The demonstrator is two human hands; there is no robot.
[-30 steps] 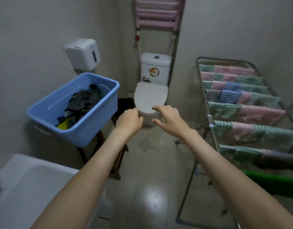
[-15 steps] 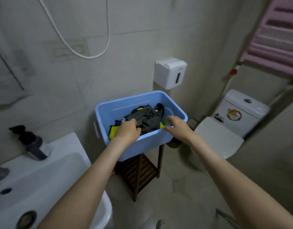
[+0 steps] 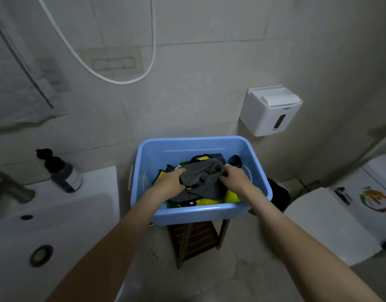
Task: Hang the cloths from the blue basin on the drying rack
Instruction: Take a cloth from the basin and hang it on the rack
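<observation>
The blue basin (image 3: pixel 200 214) stands on a small wooden stool straight ahead, holding a heap of cloths. On top lies a grey cloth (image 3: pixel 202 177), with yellow cloths (image 3: pixel 231 196) and darker ones under it. My left hand (image 3: pixel 171 182) grips the grey cloth's left edge inside the basin. My right hand (image 3: pixel 235 178) grips its right edge. The drying rack is out of view.
A white sink (image 3: pixel 46 225) with a tap and a dark soap bottle (image 3: pixel 63 173) fills the left. The wooden stool (image 3: pixel 196 240) carries the basin. A toilet (image 3: pixel 340 219) sits on the right, a white paper dispenser (image 3: pixel 270 110) on the wall above.
My view swung left from the drying rack and toilet to the basin. Both hands reached into the basin and took hold of the grey cloth.
</observation>
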